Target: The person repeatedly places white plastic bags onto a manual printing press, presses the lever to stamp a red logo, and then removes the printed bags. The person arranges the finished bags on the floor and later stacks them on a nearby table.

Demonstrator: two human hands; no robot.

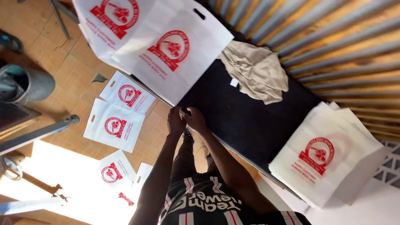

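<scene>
Hands: while both meet mid-frame at the black flat table [246, 121] edge, left hand [176, 121] and right hand [196, 119] pinch the white red-printed nonwoven bag [175, 50] corner.
Lower right: 1 stack of matching bags [329, 158].

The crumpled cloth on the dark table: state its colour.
Beige cloth, on the black table; head view.

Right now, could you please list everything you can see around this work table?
Work table: one, black top, running across the middle.
Printed bags on table: at least two, white with red print, far end.
Bag stack: one pile, white with red print, near end of table.
Cloth: one, beige, crumpled on the table.
Bags on floor: about five, white with red print, on tan tiles.
Corrugated sheet: one, grey and rusty, behind the table.
Left hand: at the table edge.
Right hand: beside it, at the same edge.
</scene>
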